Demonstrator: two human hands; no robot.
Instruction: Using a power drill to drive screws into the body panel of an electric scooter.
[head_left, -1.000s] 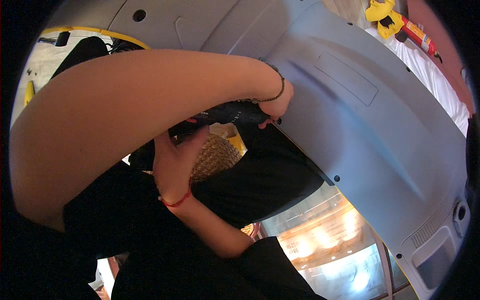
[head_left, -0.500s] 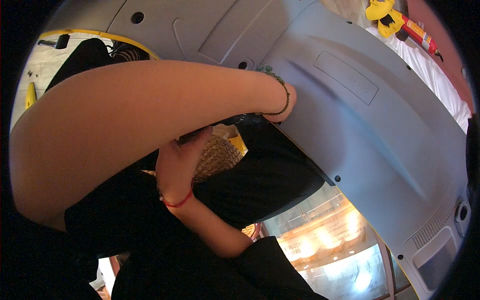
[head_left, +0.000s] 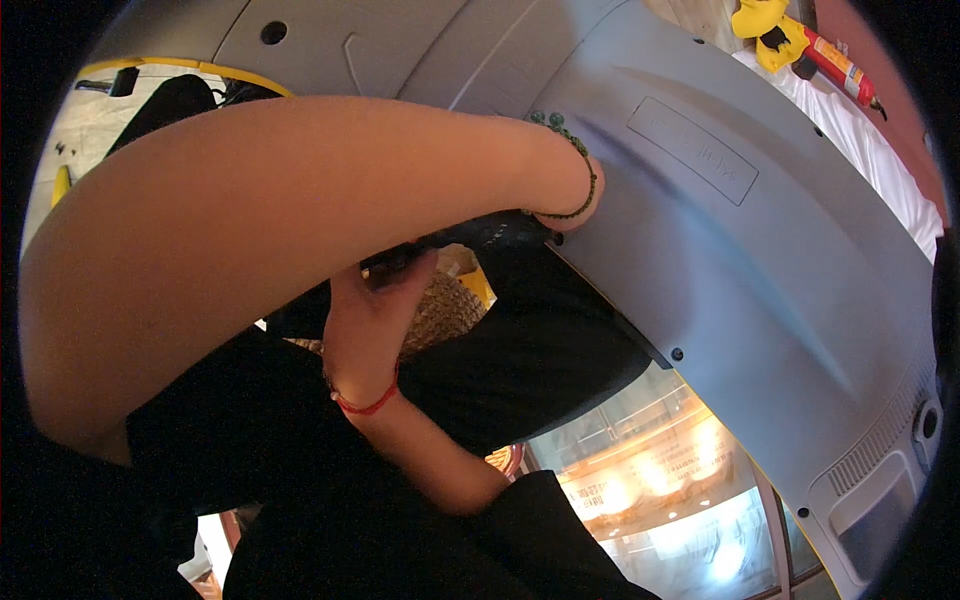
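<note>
My left forearm stretches from the left edge across the view, with a green beaded bracelet [head_left: 583,150] at the wrist. My left hand [head_left: 580,208] is bent away at the edge of a large grey plastic panel [head_left: 740,270], and its fingers are hidden. Below that forearm is my right hand [head_left: 368,320], wearing a red cord bracelet [head_left: 370,404]. Its thumb points up and presses against a dark thing [head_left: 390,272] mostly covered by the left arm; the other fingers do not show. A black part [head_left: 505,230] lies under my left wrist, by the panel edge.
Black fasteners [head_left: 678,354] dot the panel's yellow-trimmed border. Behind my right hand shows a brown woven surface [head_left: 445,310]. At the upper right, a red cylinder [head_left: 838,68] with a yellow object [head_left: 765,30] lies beside white cloth [head_left: 860,150]. Bright glass panes [head_left: 690,500] stand at the lower right.
My left forearm and wrist have shifted slightly up and to the right. The right hand has moved a little up and right along with it, its thumb still against the dark thing.
</note>
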